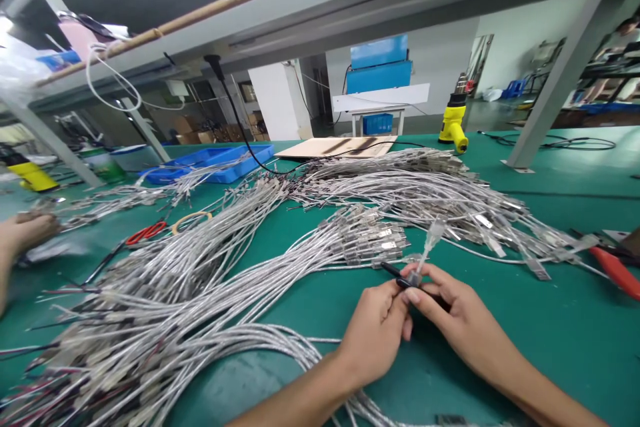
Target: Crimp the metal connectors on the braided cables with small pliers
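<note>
My left hand (377,327) and my right hand (455,313) meet over the green tabletop, fingertips closed together around a short cable piece (415,275) with a grey, translucent connector part. From it a clear-capped connector end (435,232) points up and away. A slim black tool (439,299) with two narrow black tips lies in my right hand, under the thumb; its exact kind is unclear. My left fingers pinch the cable piece near those tips, partly hiding it. Just beyond my hands lies a bundle of silvery cables (300,260) with USB plugs (385,233).
More cable heaps (425,180) spread behind and to the left. Blue trays (235,170), red-handled scissors (146,233), a tape ring (191,221), a yellow heat gun (454,121) and red-handled pliers (615,270) surround them. Another person's hand (30,233) works at far left. A shelf (300,7) spans overhead.
</note>
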`<act>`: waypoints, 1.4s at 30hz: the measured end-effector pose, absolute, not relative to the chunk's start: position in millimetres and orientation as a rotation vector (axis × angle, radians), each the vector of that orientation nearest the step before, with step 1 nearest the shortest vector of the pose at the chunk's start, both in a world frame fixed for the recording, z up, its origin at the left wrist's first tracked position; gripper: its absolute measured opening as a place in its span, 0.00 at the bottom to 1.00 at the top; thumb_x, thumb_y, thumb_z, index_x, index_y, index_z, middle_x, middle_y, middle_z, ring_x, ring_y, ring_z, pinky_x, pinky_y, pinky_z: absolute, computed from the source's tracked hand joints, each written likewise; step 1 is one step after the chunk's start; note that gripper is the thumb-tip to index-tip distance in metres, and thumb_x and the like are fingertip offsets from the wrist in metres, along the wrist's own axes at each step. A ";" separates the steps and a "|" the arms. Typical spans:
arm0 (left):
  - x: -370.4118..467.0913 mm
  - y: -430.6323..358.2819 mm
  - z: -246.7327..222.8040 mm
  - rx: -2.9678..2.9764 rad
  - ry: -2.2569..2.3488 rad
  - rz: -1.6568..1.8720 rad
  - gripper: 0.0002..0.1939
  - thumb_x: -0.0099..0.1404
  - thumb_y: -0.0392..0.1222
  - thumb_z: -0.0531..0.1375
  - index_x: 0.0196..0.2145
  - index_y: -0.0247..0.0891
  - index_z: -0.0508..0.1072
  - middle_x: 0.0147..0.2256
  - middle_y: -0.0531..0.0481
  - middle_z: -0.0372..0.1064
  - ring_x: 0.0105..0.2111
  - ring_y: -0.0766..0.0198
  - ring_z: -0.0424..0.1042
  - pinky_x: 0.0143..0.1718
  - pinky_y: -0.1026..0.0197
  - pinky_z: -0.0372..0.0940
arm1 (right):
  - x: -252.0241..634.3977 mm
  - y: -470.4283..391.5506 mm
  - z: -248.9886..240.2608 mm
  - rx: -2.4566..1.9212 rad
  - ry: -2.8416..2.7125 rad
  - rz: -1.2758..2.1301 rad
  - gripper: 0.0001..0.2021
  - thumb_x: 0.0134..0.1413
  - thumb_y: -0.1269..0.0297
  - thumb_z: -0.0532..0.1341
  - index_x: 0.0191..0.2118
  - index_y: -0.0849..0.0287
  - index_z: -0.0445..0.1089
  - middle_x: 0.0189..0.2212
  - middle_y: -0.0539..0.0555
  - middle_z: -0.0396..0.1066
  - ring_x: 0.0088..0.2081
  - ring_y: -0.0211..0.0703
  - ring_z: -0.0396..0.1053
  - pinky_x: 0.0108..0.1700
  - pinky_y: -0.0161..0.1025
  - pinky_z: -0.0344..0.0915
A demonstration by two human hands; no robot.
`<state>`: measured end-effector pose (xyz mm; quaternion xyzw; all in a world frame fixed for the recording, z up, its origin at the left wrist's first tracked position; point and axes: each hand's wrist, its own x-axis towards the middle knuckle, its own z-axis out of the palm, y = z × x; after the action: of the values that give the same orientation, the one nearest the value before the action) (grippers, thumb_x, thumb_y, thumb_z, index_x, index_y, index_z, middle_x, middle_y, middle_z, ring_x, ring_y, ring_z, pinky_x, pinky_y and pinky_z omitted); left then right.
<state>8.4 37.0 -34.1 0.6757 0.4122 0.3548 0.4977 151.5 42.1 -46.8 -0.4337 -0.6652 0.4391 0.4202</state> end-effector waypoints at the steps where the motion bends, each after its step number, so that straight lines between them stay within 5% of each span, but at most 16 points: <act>1: 8.2 36.2 -33.6 1.660 0.995 0.844 0.21 0.66 0.51 0.44 0.28 0.33 0.65 0.17 0.57 0.54 0.17 0.71 0.53 0.21 0.67 0.49 | 152.8 43.3 -46.5 -1.128 -1.693 1.013 0.16 0.55 0.52 0.54 0.41 0.59 0.65 0.26 0.51 0.70 0.30 0.44 0.68 0.35 0.36 0.62; 5: 8.8 34.4 -32.4 1.723 0.988 0.776 0.21 0.66 0.49 0.45 0.21 0.35 0.62 0.16 0.56 0.55 0.17 0.72 0.53 0.22 0.67 0.49 | 157.0 49.6 -45.1 -1.209 -1.657 0.867 0.20 0.56 0.50 0.51 0.24 0.60 0.66 0.21 0.51 0.64 0.26 0.40 0.61 0.29 0.34 0.58; 12: 8.6 39.8 -33.8 1.595 0.929 0.828 0.20 0.66 0.49 0.45 0.29 0.32 0.67 0.17 0.57 0.55 0.17 0.73 0.50 0.20 0.67 0.46 | 158.9 50.6 -39.8 -1.072 -1.394 1.171 0.24 0.53 0.46 0.53 0.39 0.66 0.72 0.16 0.44 0.43 0.18 0.32 0.42 0.18 0.31 0.44; 18: 9.2 40.1 -32.2 1.503 0.961 0.909 0.21 0.64 0.48 0.51 0.47 0.29 0.68 0.16 0.58 0.55 0.17 0.73 0.50 0.20 0.68 0.46 | 163.2 54.5 -41.8 -1.096 -1.388 1.204 0.22 0.47 0.51 0.61 0.43 0.62 0.73 0.14 0.44 0.47 0.16 0.30 0.41 0.15 0.29 0.41; 30: 12.5 41.2 -35.0 1.408 0.998 0.918 0.17 0.60 0.44 0.55 0.43 0.29 0.69 0.16 0.57 0.57 0.17 0.72 0.53 0.20 0.68 0.48 | 158.7 48.6 -40.2 -1.114 -1.438 1.125 0.23 0.50 0.49 0.57 0.44 0.63 0.72 0.16 0.47 0.60 0.16 0.33 0.49 0.19 0.32 0.55; 36: 12.2 40.1 -37.8 1.502 1.011 0.940 0.15 0.64 0.45 0.49 0.25 0.32 0.66 0.16 0.57 0.54 0.18 0.72 0.53 0.20 0.67 0.47 | 146.7 39.6 -41.5 -1.091 -1.598 1.162 0.28 0.56 0.51 0.52 0.58 0.63 0.56 0.19 0.48 0.65 0.25 0.41 0.65 0.32 0.36 0.64; 42: 9.7 38.6 -38.1 1.679 1.163 0.876 0.18 0.63 0.38 0.48 0.16 0.36 0.56 0.15 0.57 0.51 0.18 0.72 0.50 0.20 0.66 0.45 | 150.4 42.9 -49.3 -1.226 -1.751 0.991 0.20 0.54 0.53 0.55 0.49 0.58 0.62 0.25 0.50 0.72 0.33 0.46 0.69 0.38 0.37 0.63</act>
<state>9.7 38.6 -38.1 0.6770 0.4689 0.3534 0.4438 150.4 42.9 -49.3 -0.4808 -0.6864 0.3887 0.3828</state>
